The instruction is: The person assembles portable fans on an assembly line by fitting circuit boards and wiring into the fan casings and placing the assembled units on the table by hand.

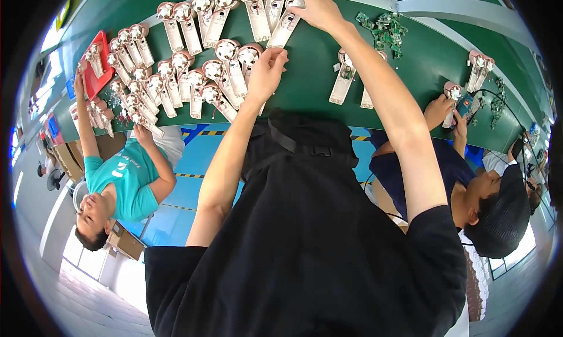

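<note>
Rows of open handheld fan housings (219, 26), each with a pale handle and a silver-bladed round head, lie on the green table. At the far side my right hand (319, 9) grips the round head of one fan housing (284, 32), which lies tilted beside others. Nearer to me, my left hand (267, 74) hovers over or rests on another fan housing (249, 55), its fingers curled together. Whatever those fingers may hold is hidden. Two more fan housings, one with a small green circuit board (346, 73) on it, lie beneath my right forearm.
A pile of green circuit boards (384, 32) sits right of my right arm. On the left, a co-worker in a teal shirt (126, 175) reaches toward a red tray (97, 73). On the right, a co-worker in a dark cap (498, 219) handles a fan housing and a blue tool (464, 104).
</note>
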Tool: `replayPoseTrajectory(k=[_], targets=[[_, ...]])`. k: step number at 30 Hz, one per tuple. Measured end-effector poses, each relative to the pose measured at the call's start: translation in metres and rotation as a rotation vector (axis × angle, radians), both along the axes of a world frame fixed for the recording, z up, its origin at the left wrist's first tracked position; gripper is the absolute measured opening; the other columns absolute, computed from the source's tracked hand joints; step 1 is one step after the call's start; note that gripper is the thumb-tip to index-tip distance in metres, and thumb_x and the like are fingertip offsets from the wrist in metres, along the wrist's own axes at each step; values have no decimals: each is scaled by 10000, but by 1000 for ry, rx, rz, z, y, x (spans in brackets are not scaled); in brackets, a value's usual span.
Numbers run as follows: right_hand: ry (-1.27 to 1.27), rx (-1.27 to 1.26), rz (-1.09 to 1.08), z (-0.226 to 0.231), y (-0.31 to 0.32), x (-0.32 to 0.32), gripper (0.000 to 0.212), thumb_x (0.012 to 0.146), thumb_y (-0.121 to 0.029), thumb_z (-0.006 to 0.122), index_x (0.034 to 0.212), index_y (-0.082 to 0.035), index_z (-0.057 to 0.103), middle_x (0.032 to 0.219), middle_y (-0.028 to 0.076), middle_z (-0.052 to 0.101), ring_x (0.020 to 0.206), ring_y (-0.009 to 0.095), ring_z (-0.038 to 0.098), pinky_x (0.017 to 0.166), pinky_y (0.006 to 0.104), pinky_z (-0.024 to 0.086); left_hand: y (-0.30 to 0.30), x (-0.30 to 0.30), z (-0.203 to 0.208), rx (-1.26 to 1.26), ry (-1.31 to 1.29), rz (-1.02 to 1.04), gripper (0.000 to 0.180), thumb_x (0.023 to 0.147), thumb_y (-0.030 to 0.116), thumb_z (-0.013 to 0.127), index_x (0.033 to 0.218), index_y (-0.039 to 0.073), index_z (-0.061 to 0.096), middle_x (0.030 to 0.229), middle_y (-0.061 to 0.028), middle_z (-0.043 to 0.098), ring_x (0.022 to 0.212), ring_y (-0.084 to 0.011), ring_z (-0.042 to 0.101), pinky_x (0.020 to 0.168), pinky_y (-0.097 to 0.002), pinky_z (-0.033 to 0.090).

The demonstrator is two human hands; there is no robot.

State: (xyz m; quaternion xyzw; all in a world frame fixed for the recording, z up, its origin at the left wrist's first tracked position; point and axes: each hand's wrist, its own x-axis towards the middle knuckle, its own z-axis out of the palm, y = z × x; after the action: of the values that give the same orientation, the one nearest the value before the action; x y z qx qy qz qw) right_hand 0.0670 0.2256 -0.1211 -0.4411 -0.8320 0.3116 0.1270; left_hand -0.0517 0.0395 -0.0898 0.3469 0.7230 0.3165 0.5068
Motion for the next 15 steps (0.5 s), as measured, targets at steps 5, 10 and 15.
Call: replayPoseTrajectory(k=[5,10,15], targets=[[-33,-3,79,0,4,3,477,811,-278,664,1225,-63,562,1201,204,563,1120,397,544,932,456,477,-8,1,-5,23,-38,32,310,962,257,569,1100,-16,619,876,-81,691,718,-118,623,672,-260,495],[-23,55,192,-18,3,15,404,837,-211,652,1216,-85,591,1160,138,599,1073,320,593,912,389,487,-12,4,-10,59,-2,30,308,940,269,583,1058,-12,636,805,-94,685,703,-162,647,679,-301,512],[-78,21,199,-24,0,15,537,779,-90,668,1296,-111,522,1194,127,569,1110,332,571,925,430,490,-7,3,-9,71,68,25,289,932,257,585,1045,-3,641,758,-109,665,686,-191,631,680,-335,498]])
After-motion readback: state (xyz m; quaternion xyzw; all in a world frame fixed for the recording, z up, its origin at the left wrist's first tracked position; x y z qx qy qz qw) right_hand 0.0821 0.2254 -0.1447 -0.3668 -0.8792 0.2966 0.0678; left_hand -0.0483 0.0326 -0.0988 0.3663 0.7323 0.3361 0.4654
